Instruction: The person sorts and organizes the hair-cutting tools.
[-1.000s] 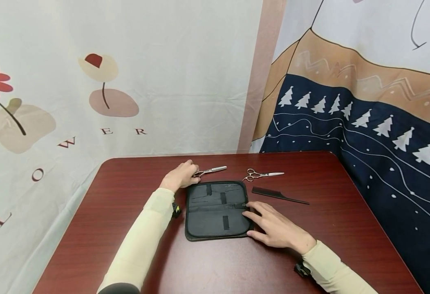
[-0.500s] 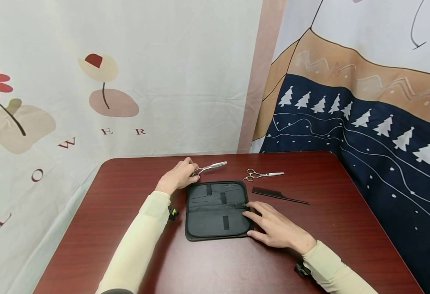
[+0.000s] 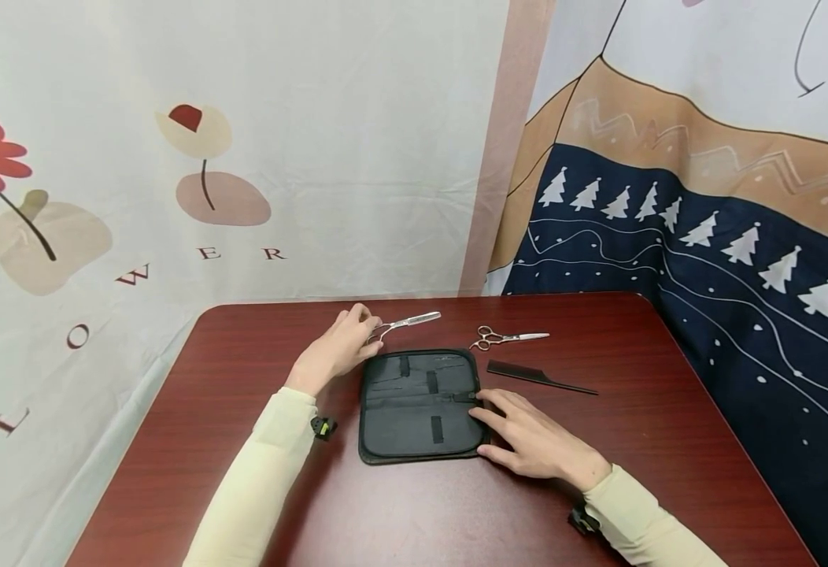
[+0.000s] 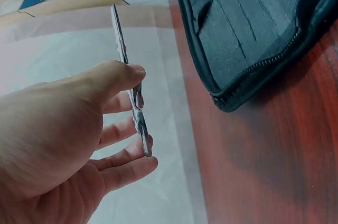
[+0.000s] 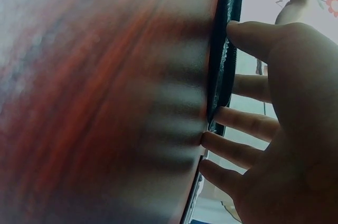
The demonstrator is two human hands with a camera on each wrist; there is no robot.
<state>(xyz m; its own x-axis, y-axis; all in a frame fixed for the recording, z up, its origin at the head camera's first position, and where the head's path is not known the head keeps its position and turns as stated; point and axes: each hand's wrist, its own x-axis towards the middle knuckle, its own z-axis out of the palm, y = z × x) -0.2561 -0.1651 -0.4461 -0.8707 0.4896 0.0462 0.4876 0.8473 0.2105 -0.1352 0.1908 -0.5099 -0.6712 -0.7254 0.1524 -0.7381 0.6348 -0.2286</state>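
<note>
Behind the reddish-brown table (image 3: 386, 524) hangs a pale flowered cloth (image 3: 364, 157) — to its right, a navy-and-tan cloth (image 3: 761, 370) with white trees (image 3: 826, 295).

The worktop (image 3: 400, 512) is glossy reddish brown with dark wood grain and rounded far corners; it stretches out beneath both hands and beyond them, with a pale sheen on the stretch between the forearms. A black zip-edged case (image 3: 421, 417) lies flat on it between the left hand (image 3: 332, 352) and the right hand (image 3: 537, 437), its right edge at the right hand's fingertips and its far left corner near the left hand. Just beyond the right hand lies a black comb (image 3: 516, 370), its thin tail pointing away from the left hand. Farther beyond lies a silver pair of scissors (image 3: 502, 338), finger loops toward the left hand, blades pointing away from it.
</note>
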